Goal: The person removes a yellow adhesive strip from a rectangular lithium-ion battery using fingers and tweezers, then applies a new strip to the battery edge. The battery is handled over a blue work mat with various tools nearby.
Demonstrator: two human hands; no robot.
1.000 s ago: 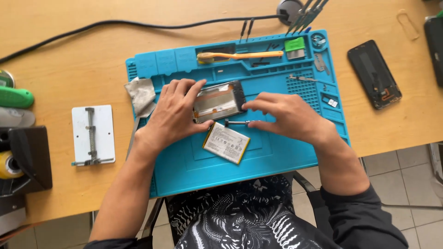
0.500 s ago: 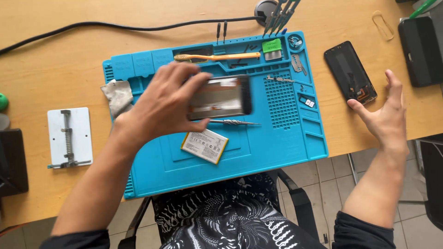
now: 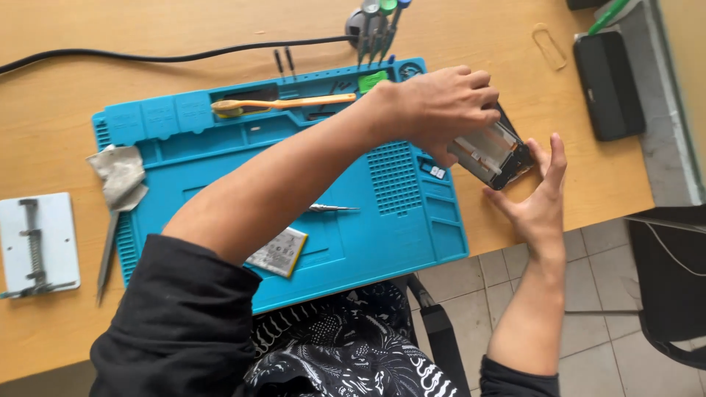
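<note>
My left hand [image 3: 441, 110] reaches across the blue work mat [image 3: 220, 162] to the wooden table at its right and grips an opened phone body [image 3: 493, 154], inner side up. It lies over a black phone whose edge shows just beyond my knuckles. My right hand [image 3: 540, 195] is held flat with fingers spread, its fingertips at the phone body's right edge. On the mat lie a flat battery [image 3: 278, 252] and metal tweezers [image 3: 331, 209] below my left forearm.
A toothbrush [image 3: 283, 104] lies in the mat's top tray, with screwdrivers [image 3: 379, 18] in a stand behind. A crumpled cloth [image 3: 121, 176] and a white clamp plate [image 3: 37, 242] sit left. A black device [image 3: 609, 84] and paper clip [image 3: 546, 44] are at right.
My left hand carried the opened phone body from the mat's middle to the table at the right, over the black phone. My right hand came in to its edge.
</note>
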